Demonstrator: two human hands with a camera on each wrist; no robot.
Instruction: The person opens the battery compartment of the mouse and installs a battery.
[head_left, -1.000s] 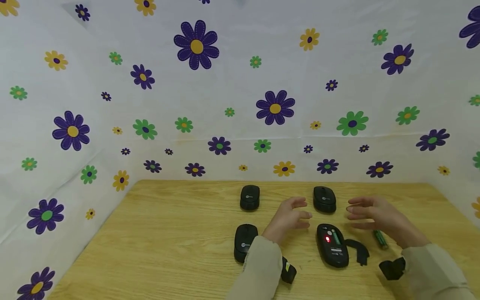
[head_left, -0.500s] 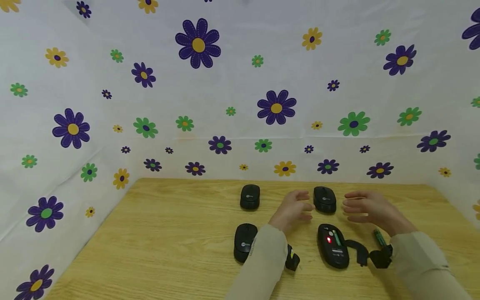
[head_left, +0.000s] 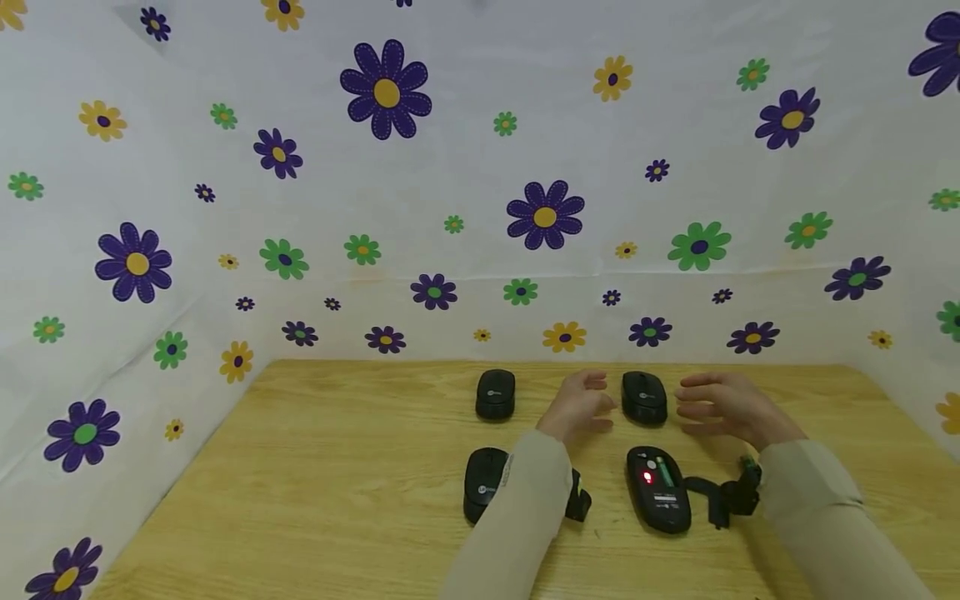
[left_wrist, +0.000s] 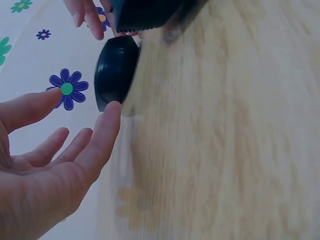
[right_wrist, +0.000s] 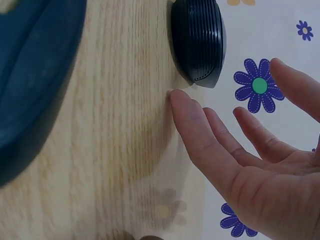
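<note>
My left hand (head_left: 577, 407) and right hand (head_left: 731, 408) hover on either side of a black computer mouse (head_left: 643, 398) at the back right, palms facing inward, neither holding anything. The left wrist view has my left fingertips (left_wrist: 114, 107) close to one end of that mouse (left_wrist: 117, 72). In the right wrist view my right index fingertip (right_wrist: 179, 97) is just short of its ridged side (right_wrist: 197, 42). Nearer the front lies an upturned mouse (head_left: 658, 490), its red light on and a green battery (head_left: 665, 472) in its compartment.
Two more black mice stand to the left, one at the back (head_left: 496, 394) and one nearer (head_left: 483, 483), partly behind the left sleeve. A curved black cover (head_left: 716, 500) lies beside the upturned mouse. The right wrist's camera partly hides a loose green battery (head_left: 748, 461). A flowered sheet (head_left: 450, 183) encloses the table.
Both hands have moved farther back over the table. The right hand has also shifted left, closing in on the back right mouse. The mice have stayed in place.
</note>
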